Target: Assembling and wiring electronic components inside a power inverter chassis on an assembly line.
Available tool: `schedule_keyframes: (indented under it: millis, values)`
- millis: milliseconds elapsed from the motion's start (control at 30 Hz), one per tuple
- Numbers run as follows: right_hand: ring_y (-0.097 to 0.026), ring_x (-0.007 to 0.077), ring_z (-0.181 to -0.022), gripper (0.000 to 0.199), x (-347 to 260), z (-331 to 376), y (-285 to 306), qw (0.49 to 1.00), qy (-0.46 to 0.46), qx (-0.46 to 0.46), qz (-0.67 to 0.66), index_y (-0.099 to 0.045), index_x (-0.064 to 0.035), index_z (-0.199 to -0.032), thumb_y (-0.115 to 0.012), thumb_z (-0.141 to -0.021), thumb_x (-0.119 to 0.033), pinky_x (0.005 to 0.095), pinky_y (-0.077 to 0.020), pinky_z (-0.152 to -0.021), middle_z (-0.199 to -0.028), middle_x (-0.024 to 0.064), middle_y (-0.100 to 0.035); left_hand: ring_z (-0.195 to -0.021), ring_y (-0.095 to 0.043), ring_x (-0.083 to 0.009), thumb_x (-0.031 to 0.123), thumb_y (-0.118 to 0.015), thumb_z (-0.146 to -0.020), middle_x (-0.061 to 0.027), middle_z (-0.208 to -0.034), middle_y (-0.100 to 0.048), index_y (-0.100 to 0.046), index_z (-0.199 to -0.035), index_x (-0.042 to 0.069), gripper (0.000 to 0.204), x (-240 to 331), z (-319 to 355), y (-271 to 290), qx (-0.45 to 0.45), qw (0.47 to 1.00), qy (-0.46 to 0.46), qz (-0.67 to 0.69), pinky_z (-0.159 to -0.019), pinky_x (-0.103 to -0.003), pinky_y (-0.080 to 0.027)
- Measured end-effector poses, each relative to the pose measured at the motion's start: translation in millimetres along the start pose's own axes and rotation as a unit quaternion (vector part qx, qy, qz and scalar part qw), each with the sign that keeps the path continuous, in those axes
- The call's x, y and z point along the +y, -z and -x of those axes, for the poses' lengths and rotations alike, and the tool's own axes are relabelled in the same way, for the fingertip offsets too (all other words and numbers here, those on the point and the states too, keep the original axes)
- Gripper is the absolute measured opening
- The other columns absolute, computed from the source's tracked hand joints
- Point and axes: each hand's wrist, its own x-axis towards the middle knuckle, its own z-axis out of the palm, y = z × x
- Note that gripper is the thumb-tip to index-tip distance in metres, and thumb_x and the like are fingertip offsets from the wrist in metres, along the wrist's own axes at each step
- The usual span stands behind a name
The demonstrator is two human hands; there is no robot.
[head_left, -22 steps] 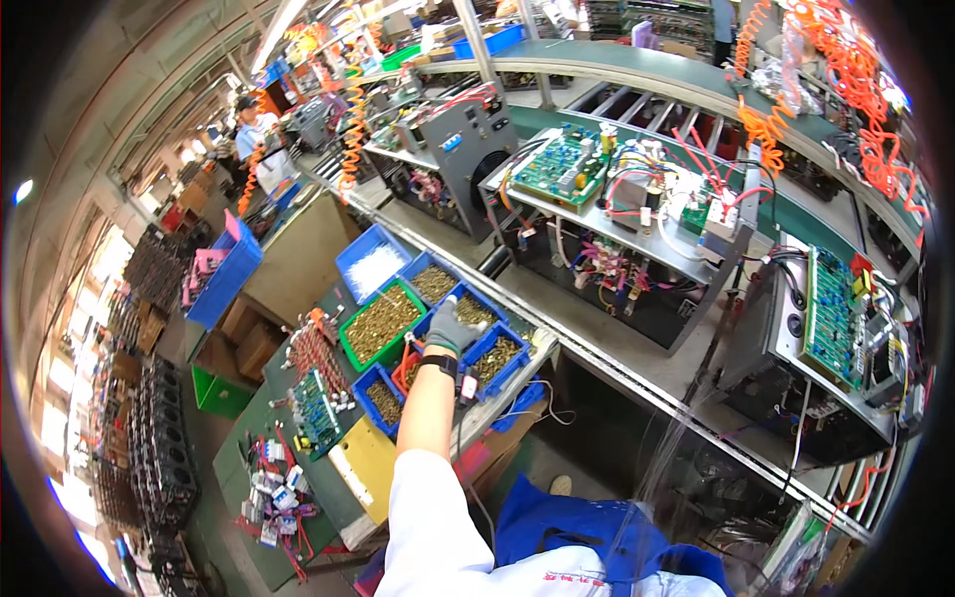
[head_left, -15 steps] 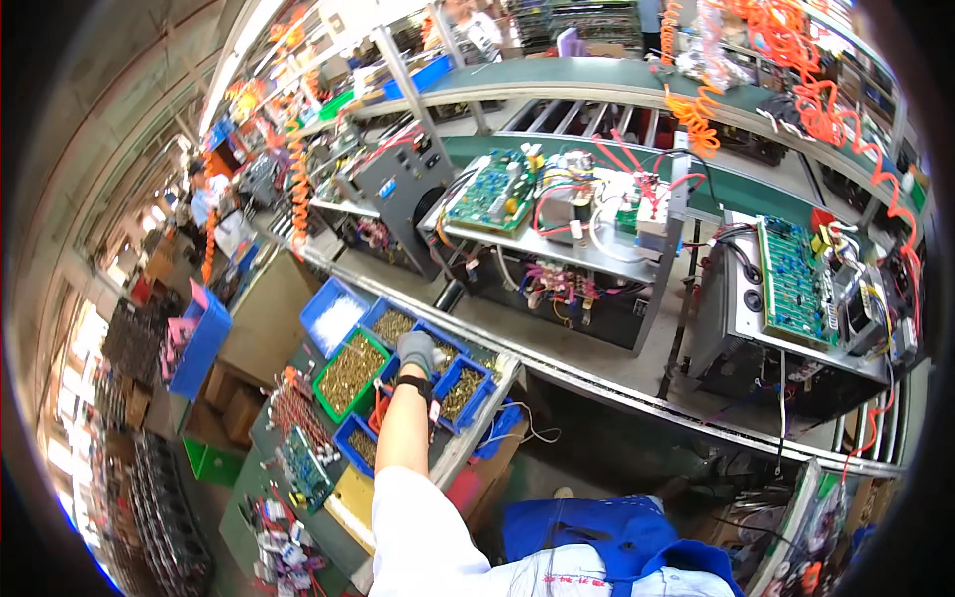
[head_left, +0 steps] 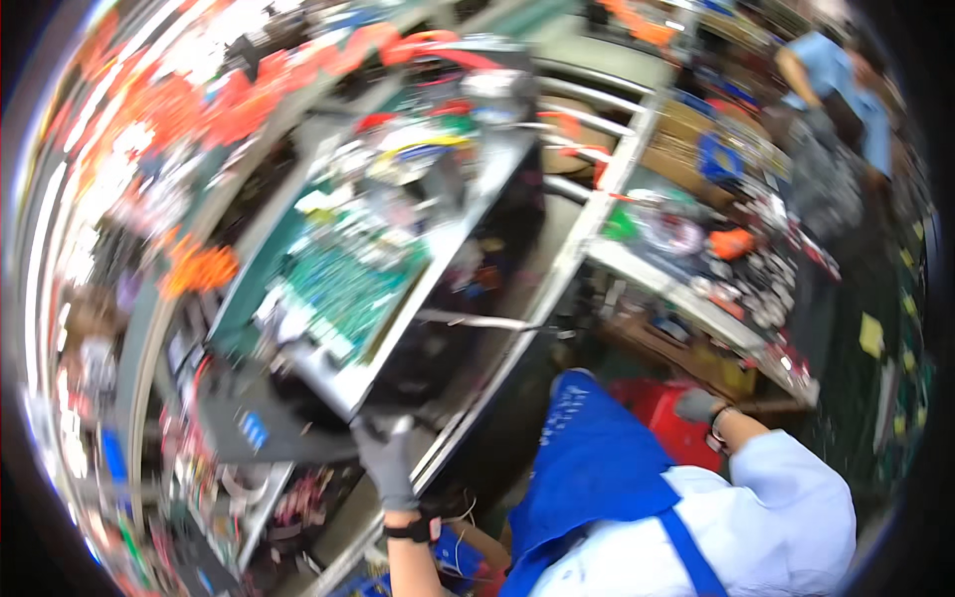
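Metal tray [head_left: 328, 383], a tilted grey sheet-metal carrier with a green circuit board [head_left: 348, 289] lying on it, runs from the lower middle of the view up toward the top, and your left hand [head_left: 383, 458] meets it at its near lower corner. That hand wears a grey knit glove with a dark strap [head_left: 410, 530] around the wrist; its fingers [head_left: 373, 430] reach up against the tray's edge, but the picture is smeared by motion and you cannot tell whether they curl around the rim or only press on it, nor how far they are spread. The board looks flat and rectangular, studded with pale blocky parts, with red and white wires [head_left: 428, 119] bundled above it.

Your right hand [head_left: 699, 405], also in a grey glove, sits well apart from the tray, low on the right, resting just beside a red plastic stool or bin [head_left: 662, 413]; its fingers look loosely bent, with nothing visibly held. A blue apron [head_left: 597, 468] over a pale sleeve fills the space between your arms.

Beyond the tray, a grey metal rail [head_left: 557, 269] slants across the middle, and a cluttered desk [head_left: 696, 298] with small metal parts lies to the right. Another person in a blue shirt [head_left: 846, 80] stands at the upper right.
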Motion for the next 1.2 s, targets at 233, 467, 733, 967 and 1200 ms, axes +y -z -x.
schedule_keyframes:
  millis: [233,467,733,967,1200]
  values:
    - [-0.061,0.0321,-0.11,0.042,42,21,-97,0.838,-0.388,-0.228,-0.308,-0.069,-0.0081,-0.111,-0.055,-0.079,-0.032,0.0396,-0.0471,-0.096,-0.117,0.0203,-0.063,-0.088,-0.057,-0.0182,-0.004,-0.061,-0.079,-0.0137,-0.109,-0.061,-0.056,-0.115,-0.012,0.037,18,-23,-74,0.081,0.982,0.134,0.103,-0.084,-0.034,-0.047]
    - [-0.049,0.0355,-0.126,0.065,58,47,-114,0.684,-0.66,-0.09,-0.297,-0.048,-0.0102,-0.136,-0.05,-0.085,-0.051,0.0451,-0.0406,-0.103,-0.136,0.0238,-0.049,-0.101,-0.062,-0.0329,0.016,-0.073,-0.079,-0.0194,-0.12,-0.063,-0.058,-0.124,-0.002,0.05,6,-10,-51,0.108,0.98,0.159,-0.05,-0.088,-0.042,-0.05]
    - [-0.051,0.0424,-0.121,0.075,9,234,-328,0.704,-0.652,0.029,-0.28,-0.05,0.0014,-0.13,-0.043,-0.088,-0.06,0.0463,-0.0405,-0.102,-0.135,0.0222,-0.051,-0.1,-0.062,-0.0283,0.015,-0.067,-0.084,-0.0161,-0.118,-0.064,-0.059,-0.119,-0.003,0.04,-82,-16,-13,-0.008,0.976,0.079,-0.203,-0.087,-0.038,-0.05]
    - [-0.04,0.0435,-0.131,0.11,-24,69,-65,0.478,-0.728,-0.005,-0.49,-0.045,0.0083,-0.134,-0.029,-0.078,-0.085,0.0451,-0.0312,-0.109,-0.135,0.035,-0.043,-0.105,-0.058,-0.0276,0.011,-0.06,-0.088,-0.0168,-0.119,-0.061,-0.057,-0.118,-0.006,0.035,-47,-21,-15,0.022,0.97,0.127,-0.207,-0.093,-0.039,-0.046]
    - [-0.051,0.0349,-0.123,0.101,-92,9,-51,0.414,-0.737,-0.133,-0.518,-0.028,0.0025,-0.146,-0.037,-0.084,-0.076,0.0444,-0.0398,-0.102,-0.138,0.0265,-0.046,-0.104,-0.056,-0.0254,0.002,-0.061,-0.083,-0.0168,-0.123,-0.057,-0.049,-0.126,-0.007,0.046,-43,-16,-45,0.171,0.972,0.141,0.08,-0.093,-0.037,-0.046]
